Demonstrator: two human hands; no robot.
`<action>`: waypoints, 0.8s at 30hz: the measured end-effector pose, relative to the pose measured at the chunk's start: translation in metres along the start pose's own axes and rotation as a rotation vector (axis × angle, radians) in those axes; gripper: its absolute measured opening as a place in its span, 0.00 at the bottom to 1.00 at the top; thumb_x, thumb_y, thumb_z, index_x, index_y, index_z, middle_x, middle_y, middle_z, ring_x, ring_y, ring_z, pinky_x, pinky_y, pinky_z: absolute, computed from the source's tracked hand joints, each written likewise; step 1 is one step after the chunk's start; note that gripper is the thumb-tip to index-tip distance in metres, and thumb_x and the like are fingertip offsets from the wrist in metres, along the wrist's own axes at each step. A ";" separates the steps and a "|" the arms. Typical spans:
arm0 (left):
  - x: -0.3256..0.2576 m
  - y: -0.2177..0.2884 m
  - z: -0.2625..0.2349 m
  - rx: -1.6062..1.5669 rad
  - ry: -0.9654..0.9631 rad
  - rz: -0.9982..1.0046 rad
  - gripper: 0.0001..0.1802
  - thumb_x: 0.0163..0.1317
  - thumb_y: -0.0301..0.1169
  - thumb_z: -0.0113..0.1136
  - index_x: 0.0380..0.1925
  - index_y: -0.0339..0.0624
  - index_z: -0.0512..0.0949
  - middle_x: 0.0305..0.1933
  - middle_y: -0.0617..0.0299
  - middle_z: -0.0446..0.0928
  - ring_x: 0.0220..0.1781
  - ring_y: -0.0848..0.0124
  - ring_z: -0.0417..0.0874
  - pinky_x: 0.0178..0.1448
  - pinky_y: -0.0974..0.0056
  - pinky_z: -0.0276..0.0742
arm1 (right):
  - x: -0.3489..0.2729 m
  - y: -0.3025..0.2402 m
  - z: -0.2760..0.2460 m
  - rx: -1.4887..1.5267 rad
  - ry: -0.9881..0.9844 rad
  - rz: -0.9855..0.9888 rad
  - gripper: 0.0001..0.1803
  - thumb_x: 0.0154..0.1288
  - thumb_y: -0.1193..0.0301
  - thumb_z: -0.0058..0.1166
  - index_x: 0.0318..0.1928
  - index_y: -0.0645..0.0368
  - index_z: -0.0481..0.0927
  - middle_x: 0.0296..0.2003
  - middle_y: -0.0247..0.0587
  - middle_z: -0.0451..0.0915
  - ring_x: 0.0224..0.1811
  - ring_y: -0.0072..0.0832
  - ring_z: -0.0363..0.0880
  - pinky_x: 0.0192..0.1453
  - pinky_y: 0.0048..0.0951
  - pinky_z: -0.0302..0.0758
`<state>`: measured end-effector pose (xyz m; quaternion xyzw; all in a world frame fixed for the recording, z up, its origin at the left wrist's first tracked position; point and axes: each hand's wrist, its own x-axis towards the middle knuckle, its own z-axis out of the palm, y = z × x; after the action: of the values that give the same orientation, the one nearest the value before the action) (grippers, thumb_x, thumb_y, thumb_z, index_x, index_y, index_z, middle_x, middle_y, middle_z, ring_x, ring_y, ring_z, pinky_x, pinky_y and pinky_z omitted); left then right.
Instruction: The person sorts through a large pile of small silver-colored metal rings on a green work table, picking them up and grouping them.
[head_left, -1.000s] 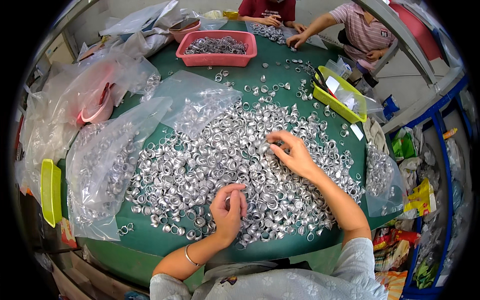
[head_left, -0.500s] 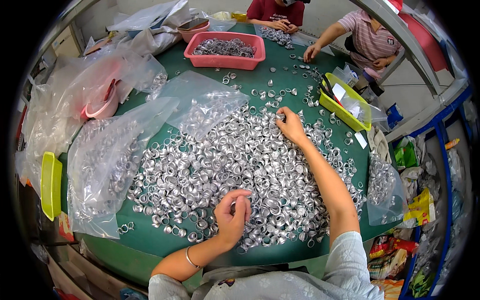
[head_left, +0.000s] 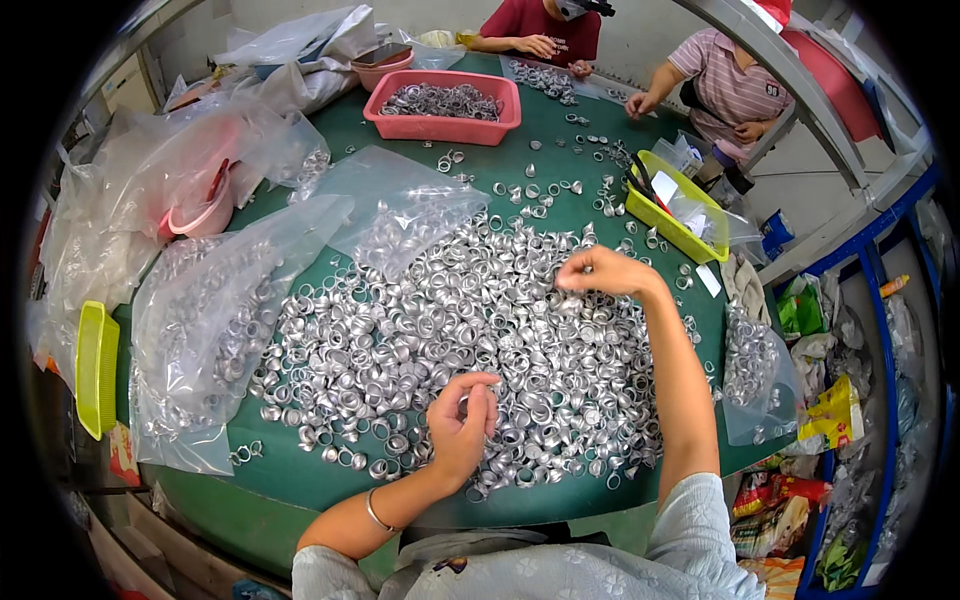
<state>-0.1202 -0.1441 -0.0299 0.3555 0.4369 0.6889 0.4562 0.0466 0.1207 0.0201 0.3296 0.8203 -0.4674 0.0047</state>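
Observation:
A wide heap of silver metal rings point(head_left: 420, 345) is spread over the green tabletop point(head_left: 290, 480). At the heap's near side, my left hand point(head_left: 462, 425) is closed, its fingers curled and the thumb up near the index finger. Whatever lies inside it, if anything, is hidden. My right hand point(head_left: 612, 272) hovers at the heap's far right part, thumb and fingers pinched together just over the rings. What sits between those fingertips is too hard to make out. A metal bangle point(head_left: 378, 512) circles my left wrist.
Clear plastic bags point(head_left: 205, 340) of rings lie left of the heap. Behind it stands a pink tray point(head_left: 440, 128) of rings; a yellow-green basket point(head_left: 680, 225) is at the far right. Two people work across the table, one person's hand point(head_left: 640, 103) near scattered rings.
My right hand has drawn back toward me and turned, with its fingers now pointing left. My left hand stays nearly in place. Across the table, both people's hands have shifted.

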 end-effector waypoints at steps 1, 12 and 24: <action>0.001 0.001 0.000 -0.005 0.004 -0.001 0.08 0.67 0.24 0.43 0.40 0.36 0.72 0.17 0.66 0.67 0.15 0.81 0.65 0.18 0.75 0.60 | 0.012 0.000 0.000 -0.076 0.158 -0.052 0.19 0.58 0.57 0.58 0.34 0.63 0.81 0.29 0.33 0.80 0.33 0.20 0.74 0.40 0.26 0.71; 0.000 0.002 -0.001 0.019 -0.037 0.008 0.08 0.67 0.25 0.43 0.41 0.37 0.72 0.17 0.66 0.67 0.16 0.81 0.65 0.19 0.75 0.60 | 0.075 0.026 0.026 -0.137 0.663 0.051 0.11 0.51 0.63 0.61 0.28 0.58 0.82 0.35 0.43 0.76 0.41 0.35 0.73 0.50 0.36 0.65; 0.000 0.003 0.002 -0.019 -0.056 -0.085 0.10 0.67 0.26 0.43 0.43 0.38 0.73 0.20 0.68 0.68 0.17 0.84 0.64 0.20 0.77 0.59 | -0.032 -0.005 0.057 -0.012 0.572 -0.128 0.05 0.53 0.72 0.61 0.28 0.59 0.79 0.45 0.34 0.76 0.44 0.21 0.71 0.50 0.25 0.66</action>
<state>-0.1192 -0.1437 -0.0266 0.3517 0.4322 0.6625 0.5005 0.0517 0.0576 0.0016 0.3956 0.8101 -0.3502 -0.2540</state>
